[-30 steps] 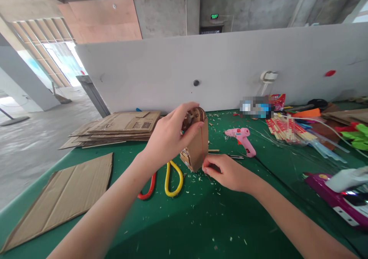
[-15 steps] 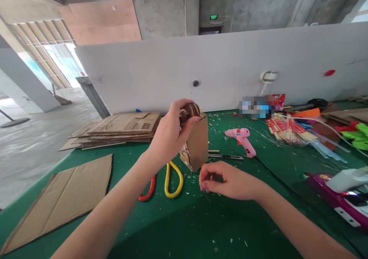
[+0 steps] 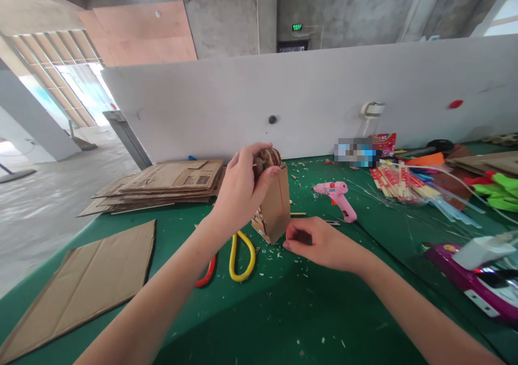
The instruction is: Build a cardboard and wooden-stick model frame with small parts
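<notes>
Squeezing the cardboard reel point(image 3: 269, 157) tight in the grip of the left hand point(image 3: 238, 192), atop the little box point(image 3: 277, 208) on the green bench point(image 3: 283, 311); pinching the red thread point(image 3: 280, 195) with the right hand point(image 3: 319, 243), now back beside the box's foot; probably less thread left loose.

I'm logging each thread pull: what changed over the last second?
The right hand, pinching the red thread, drew toward the person, then returned beside the base of the cardboard stand. The left hand stayed gripping the spool; scissors unmoved.

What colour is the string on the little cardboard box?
The string is red; the head view shows it best.
</notes>
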A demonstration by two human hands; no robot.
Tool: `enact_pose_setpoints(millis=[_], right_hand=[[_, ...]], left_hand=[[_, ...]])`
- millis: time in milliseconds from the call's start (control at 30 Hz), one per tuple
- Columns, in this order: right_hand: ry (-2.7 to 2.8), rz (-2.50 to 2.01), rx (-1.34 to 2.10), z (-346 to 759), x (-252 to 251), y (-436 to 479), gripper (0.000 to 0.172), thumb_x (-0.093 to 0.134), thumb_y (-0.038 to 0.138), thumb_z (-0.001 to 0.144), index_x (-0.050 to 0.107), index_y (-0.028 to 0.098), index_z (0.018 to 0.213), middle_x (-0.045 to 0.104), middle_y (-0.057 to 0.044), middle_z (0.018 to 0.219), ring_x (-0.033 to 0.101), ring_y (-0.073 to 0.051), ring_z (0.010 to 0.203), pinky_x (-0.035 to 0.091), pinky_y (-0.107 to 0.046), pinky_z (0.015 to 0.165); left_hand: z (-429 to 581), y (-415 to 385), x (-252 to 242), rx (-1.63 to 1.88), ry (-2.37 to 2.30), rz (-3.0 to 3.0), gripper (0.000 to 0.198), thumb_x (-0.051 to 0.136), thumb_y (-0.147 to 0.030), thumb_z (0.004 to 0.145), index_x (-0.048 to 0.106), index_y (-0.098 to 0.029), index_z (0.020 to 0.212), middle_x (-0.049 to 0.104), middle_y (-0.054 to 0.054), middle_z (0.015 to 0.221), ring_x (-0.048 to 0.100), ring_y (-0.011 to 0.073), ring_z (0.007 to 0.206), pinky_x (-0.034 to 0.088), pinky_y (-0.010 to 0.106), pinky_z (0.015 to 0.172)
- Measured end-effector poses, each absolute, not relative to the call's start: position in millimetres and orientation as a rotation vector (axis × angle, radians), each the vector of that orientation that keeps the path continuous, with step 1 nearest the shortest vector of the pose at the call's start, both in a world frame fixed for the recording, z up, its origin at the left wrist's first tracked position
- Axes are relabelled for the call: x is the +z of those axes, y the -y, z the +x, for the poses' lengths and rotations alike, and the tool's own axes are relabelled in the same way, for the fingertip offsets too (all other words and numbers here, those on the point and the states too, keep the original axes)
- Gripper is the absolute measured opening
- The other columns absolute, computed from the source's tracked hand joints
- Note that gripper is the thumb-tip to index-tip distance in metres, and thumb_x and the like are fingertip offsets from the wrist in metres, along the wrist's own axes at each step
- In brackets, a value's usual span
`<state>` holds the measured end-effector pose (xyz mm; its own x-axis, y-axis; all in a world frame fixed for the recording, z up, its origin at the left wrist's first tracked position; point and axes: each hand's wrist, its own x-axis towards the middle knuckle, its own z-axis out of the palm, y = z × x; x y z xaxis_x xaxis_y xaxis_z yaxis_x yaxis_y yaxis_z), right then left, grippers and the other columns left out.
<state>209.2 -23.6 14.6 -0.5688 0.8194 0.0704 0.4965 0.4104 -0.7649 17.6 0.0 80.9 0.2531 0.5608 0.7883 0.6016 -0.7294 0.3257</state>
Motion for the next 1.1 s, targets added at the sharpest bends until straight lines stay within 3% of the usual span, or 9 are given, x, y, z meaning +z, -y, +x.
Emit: enact_pose_setpoints(millis=[167, 333, 467, 567, 733, 867, 1100], right_hand=[[2.288, -1.044, 1.014, 205, 19, 29, 0.016, 0.055, 0.032, 0.084, 0.054, 0.019, 0.074, 0.057, 0.002, 0.069, 0.049, -0.010, 0.063, 0.038, -0.023, 0.057], [2.232, -1.032, 1.061, 207, 24, 33, 0.021, 0.054, 0.039, 0.085, 0.055, 0.019, 0.078, 0.058, 0.001, 0.071, 0.050, -0.011, 0.064, 0.039, -0.023, 0.057], [2.026, -1.094, 0.854, 210, 36, 25, 0.028, 0.045, 0.043, 0.090, 0.053, 0.020, 0.077, 0.053, 0.001, 0.067, 0.047, -0.011, 0.059, 0.036, -0.024, 0.053], [1.788, -1.086, 0.713, 209, 56, 13, 0.029, 0.038, 0.045, 0.093, 0.052, 0.020, 0.086, 0.057, -0.001, 0.075, 0.052, -0.012, 0.062, 0.040, -0.025, 0.055], [1.905, -0.902, 0.580, 203, 98, -9, 0.037, 0.037, 0.050, 0.093, 0.056, 0.020, 0.084, 0.057, 0.000, 0.073, 0.051, -0.010, 0.060, 0.038, -0.023, 0.052], [2.101, -0.851, 0.557, 199, 114, -20, 0.033, 0.043, 0.047, 0.091, 0.057, 0.019, 0.080, 0.049, 0.004, 0.060, 0.044, -0.008, 0.052, 0.033, -0.021, 0.049], [2.049, -0.770, 0.575, 188, 107, -29, 0.026, 0.046, 0.040, 0.089, 0.058, 0.017, 0.083, 0.049, 0.004, 0.064, 0.044, -0.009, 0.060, 0.034, -0.023, 0.056]], left_hand=[[22, 4, 82, -1.488, 1.143, -2.447, 0.031, 0.042, -0.030, 0.094, 0.035, -0.022, 0.123, 0.059, 0.010, 0.124, 0.061, 0.0196, 0.102, 0.043, 0.047, 0.094], [21, 1, 83, -1.518, 1.113, -2.450, 0.031, 0.043, -0.030, 0.094, 0.035, -0.020, 0.123, 0.058, 0.012, 0.124, 0.059, 0.0200, 0.106, 0.045, 0.045, 0.092], [19, 0, 83, -1.528, 1.138, -2.456, 0.031, 0.044, -0.030, 0.094, 0.035, -0.021, 0.121, 0.059, 0.012, 0.121, 0.060, 0.0203, 0.103, 0.046, 0.044, 0.089], [20, 1, 82, -1.516, 1.131, -2.480, 0.031, 0.043, -0.031, 0.094, 0.035, -0.021, 0.122, 0.057, 0.012, 0.125, 0.060, 0.0199, 0.103, 0.046, 0.043, 0.089], [20, -2, 80, -1.536, 1.033, -2.569, 0.032, 0.044, -0.027, 0.093, 0.034, -0.022, 0.124, 0.052, 0.013, 0.133, 0.056, 0.0207, 0.113, 0.045, 0.043, 0.093], [13, -8, 79, -1.563, 0.966, -2.645, 0.034, 0.044, -0.025, 0.093, 0.035, -0.022, 0.126, 0.048, 0.013, 0.136, 0.055, 0.0212, 0.115, 0.044, 0.044, 0.096], [8, -13, 76, -1.575, 1.016, -2.579, 0.036, 0.043, -0.027, 0.093, 0.036, -0.022, 0.127, 0.052, 0.011, 0.131, 0.056, 0.0209, 0.110, 0.044, 0.044, 0.096]])
